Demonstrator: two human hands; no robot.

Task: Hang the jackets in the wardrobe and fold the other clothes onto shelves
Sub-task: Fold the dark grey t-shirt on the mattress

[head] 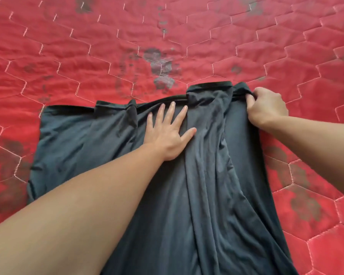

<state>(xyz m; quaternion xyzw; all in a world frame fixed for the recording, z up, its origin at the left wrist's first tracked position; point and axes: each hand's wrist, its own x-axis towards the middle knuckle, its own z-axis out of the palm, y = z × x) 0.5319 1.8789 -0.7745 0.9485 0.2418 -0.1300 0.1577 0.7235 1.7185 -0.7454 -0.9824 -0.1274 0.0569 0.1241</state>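
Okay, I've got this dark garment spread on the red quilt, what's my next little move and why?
Probably draw the right hand leftward, carrying the pinched edge over the dark garment, while the left hand stays flat as an anchor. The right side is bunched in long wrinkles on the red quilt.

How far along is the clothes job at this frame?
Done: nothing visibly put away; no wardrobe or shelves in view. In hand: a dark garment lies on the red quilt; the left hand presses it flat, the right hand grips its top edge. Left: folding, shelving.
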